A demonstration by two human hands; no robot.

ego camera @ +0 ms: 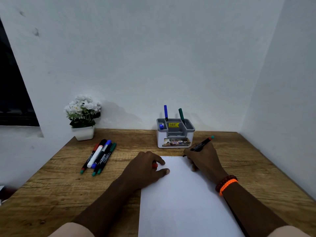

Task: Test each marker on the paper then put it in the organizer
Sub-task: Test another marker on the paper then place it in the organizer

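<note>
Testing step — right hand point(203, 159) grips the marker point(202, 144), tip on paper point(181, 194); left hand point(145, 168) fingers pinch its red cap point(155, 165). Next: recap, then organizer point(175, 134).

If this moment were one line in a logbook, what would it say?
right hand: marker tip at paper | left hand: holds red cap | organizer: three markers in

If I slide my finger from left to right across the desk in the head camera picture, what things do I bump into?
White pot of white flowers → bunch of loose markers on the wooden desk → left hand holding a red cap → grey and white organizer → right hand holding a black marker.
</note>
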